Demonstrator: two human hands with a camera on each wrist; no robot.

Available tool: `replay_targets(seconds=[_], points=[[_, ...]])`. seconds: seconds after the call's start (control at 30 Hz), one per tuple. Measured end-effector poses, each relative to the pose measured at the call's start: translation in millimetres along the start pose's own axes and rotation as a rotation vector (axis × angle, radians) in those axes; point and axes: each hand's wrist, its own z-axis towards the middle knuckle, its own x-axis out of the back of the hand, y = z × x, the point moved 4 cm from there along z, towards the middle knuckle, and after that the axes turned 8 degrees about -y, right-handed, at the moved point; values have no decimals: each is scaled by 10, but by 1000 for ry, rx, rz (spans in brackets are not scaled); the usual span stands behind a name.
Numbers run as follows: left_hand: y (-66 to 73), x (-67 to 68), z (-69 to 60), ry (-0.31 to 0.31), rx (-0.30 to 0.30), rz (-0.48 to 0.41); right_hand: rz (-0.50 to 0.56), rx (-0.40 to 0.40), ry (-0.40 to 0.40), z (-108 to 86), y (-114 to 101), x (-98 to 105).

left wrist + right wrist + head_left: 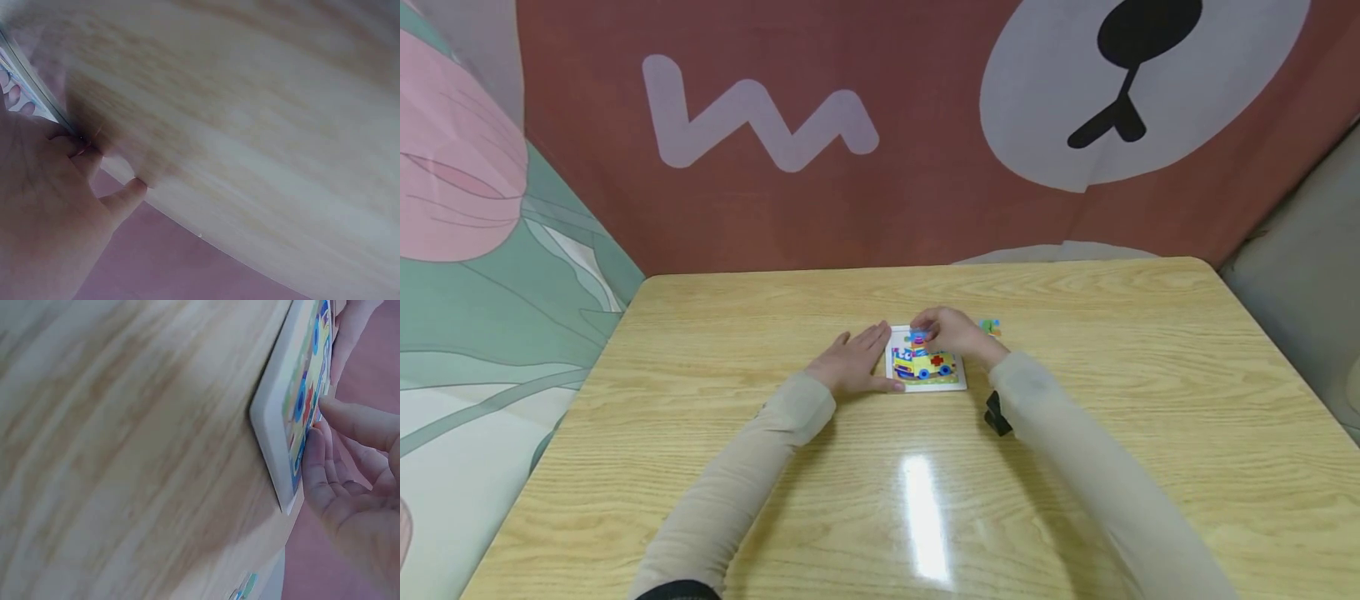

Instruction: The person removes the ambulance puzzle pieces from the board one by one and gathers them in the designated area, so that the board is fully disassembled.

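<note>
While our left hand braces the left edge of the white-framed, multicoloured jigsaw, fingers straight, our right hand bends over its far side, pinching or not we cannot tell; the loose green-and-blue cardboard-like piece lies right, nearer that hand.

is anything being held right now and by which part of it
Unclear: the right grip is at the right side of a blue piece, perhaps pinching it. The left grip only rests on the frame's left edge.
</note>
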Motion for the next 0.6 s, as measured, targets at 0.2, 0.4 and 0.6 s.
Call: replay_targets(seconds=[0.2,0.4,0.6], points=[[1,-7,8,1,-7,-3,-80,19,-18,17,-8,-8],[0,-14,11,5,-7,-1,-109,-1,-30,31,-15,-6],[-8,-15,19,12,-5,9,-121,10,-49,40,-38,1]])
